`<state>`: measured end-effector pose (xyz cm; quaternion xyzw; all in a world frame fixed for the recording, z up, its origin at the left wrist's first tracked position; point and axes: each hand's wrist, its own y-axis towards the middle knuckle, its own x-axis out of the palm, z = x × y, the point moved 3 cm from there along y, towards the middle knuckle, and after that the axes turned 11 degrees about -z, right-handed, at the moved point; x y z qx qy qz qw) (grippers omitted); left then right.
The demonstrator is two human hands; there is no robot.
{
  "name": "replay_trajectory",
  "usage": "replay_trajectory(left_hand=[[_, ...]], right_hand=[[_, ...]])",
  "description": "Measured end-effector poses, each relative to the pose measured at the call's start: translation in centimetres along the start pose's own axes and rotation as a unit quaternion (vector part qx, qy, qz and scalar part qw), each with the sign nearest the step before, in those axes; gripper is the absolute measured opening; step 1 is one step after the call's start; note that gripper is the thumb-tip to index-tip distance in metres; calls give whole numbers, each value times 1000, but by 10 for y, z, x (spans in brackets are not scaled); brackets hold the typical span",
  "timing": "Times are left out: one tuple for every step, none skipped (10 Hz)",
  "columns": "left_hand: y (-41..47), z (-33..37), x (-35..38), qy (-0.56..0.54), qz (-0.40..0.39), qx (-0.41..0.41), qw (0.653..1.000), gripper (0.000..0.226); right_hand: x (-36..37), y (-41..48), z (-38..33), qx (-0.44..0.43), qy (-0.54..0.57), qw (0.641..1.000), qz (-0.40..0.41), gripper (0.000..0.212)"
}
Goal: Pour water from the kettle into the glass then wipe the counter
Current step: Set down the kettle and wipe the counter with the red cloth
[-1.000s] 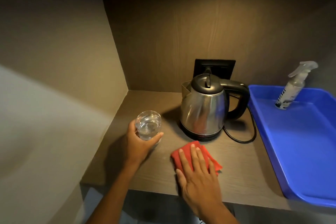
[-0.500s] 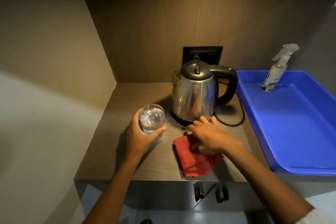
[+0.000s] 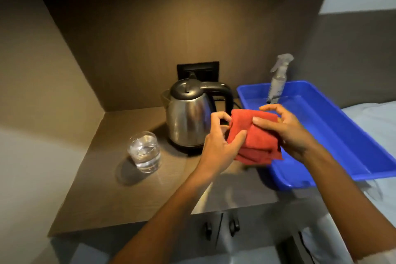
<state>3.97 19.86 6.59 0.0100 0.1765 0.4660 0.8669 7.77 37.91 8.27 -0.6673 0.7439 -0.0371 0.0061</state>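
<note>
Both of your hands are up off the counter (image 3: 102, 178), sharing the red cloth (image 3: 255, 137) in the air, in front of the kettle (image 3: 188, 120) and the near-left corner of the blue tray (image 3: 342, 135).

Your left hand (image 3: 220, 143) grips the cloth's left edge: the thumb (image 3: 237, 139) lies across the front of the fabric, and the other fingers curl behind it near the top corner, closed down to a narrow pinch. Your right hand (image 3: 287, 133) takes the right side: its thumb presses on the upper front face of the cloth, while the index finger arches over the top edge, half curled. The remaining fingers sit behind the fabric, so you cannot tell how tightly they close. The cloth hangs folded in several layers, its lower edges showing beneath your hands.

The glass (image 3: 144, 152) stands alone on the counter to the left of the kettle, upright, holding water, touched by neither hand. The kettle sits on its base near the back wall, lid down, handle pointing right. A spray bottle (image 3: 277, 79) stands upright at the far end of the tray.
</note>
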Motion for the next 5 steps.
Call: replay_trajectory(left_hand=[[39,17,50,79,-42,-12,996,25],[61,18,99,177,-121,-40,976,20],[66,14,136,253,-210,-52,943,32],[60,1,160,377,-324,-105,861,44],[49,0,158,417,-326,-91,844,53]], right_hand=[[-47,6,-3,39,-5,988,147,43],[-92,7,3,91,-127,969,192,31],[-125,-2,15,154,-255,930,215,23],[-140,-16,41,261,-404,862,159,45],[-139,-33,52,323,-525,772,155,78]])
